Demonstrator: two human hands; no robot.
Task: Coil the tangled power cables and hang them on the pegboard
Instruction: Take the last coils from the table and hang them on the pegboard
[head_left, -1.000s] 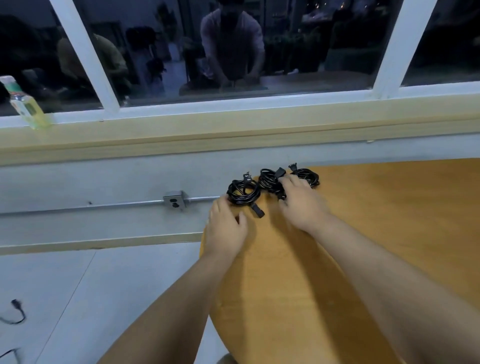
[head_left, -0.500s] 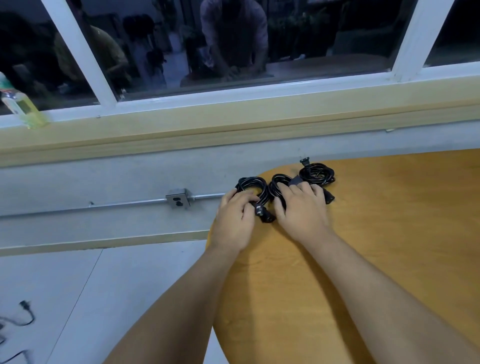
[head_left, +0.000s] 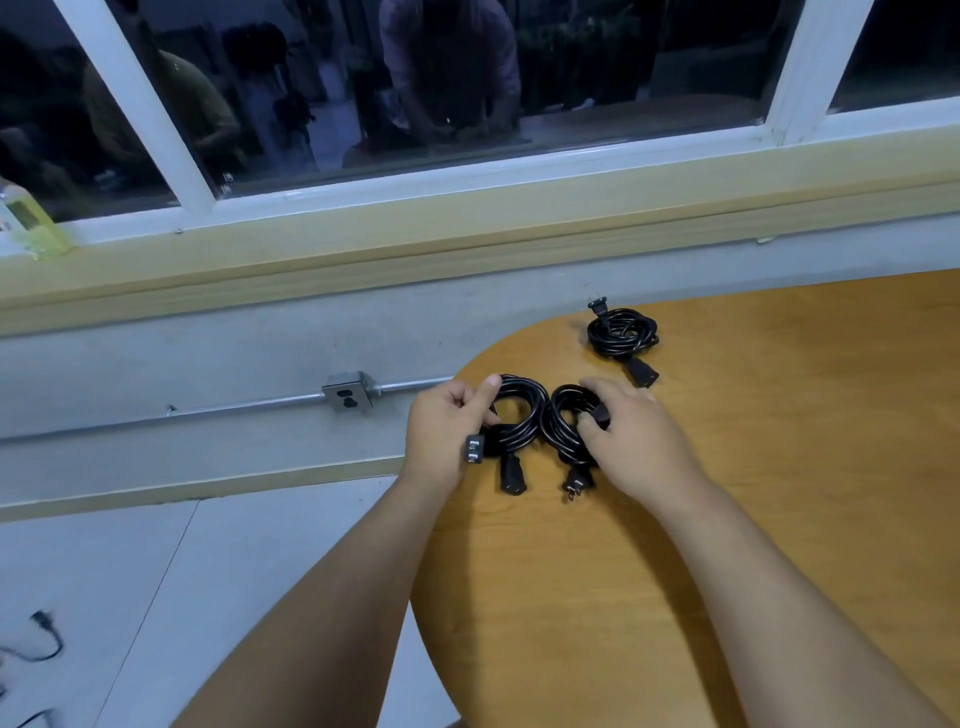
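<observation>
- Right by the rounded left edge of the wooden worktop (head_left: 675, 597) lie two black cable coils side by side and touching: the left coil (head_left: 530, 415) and the middle coil (head_left: 560, 428).
- Farther back, apart from them and near the worktop's far edge, sits a third coil (head_left: 623, 332), one plug pointing toward the wall.
- Bare wood spreads wide to the right and toward the person. Just left of the left coil the worktop ends and the floor lies below.
- Each near coil is partly covered by a hand, so their full loops cannot be made out.
- On the floor at lower left a loose cable (head_left: 36, 639) is cut off by the frame edge.
- On the left coil the left hand (head_left: 441, 436) grasps the rim, thumb laid over the top and fingers curled; a two-prong plug (head_left: 474, 449) pokes out below it.
- Over the middle coil the right hand (head_left: 634, 441) curls, fingers on the far rim and thumb pressed at the opening, gripping it.
- Behind, an outlet box (head_left: 347, 397) is fixed to the wall.
</observation>
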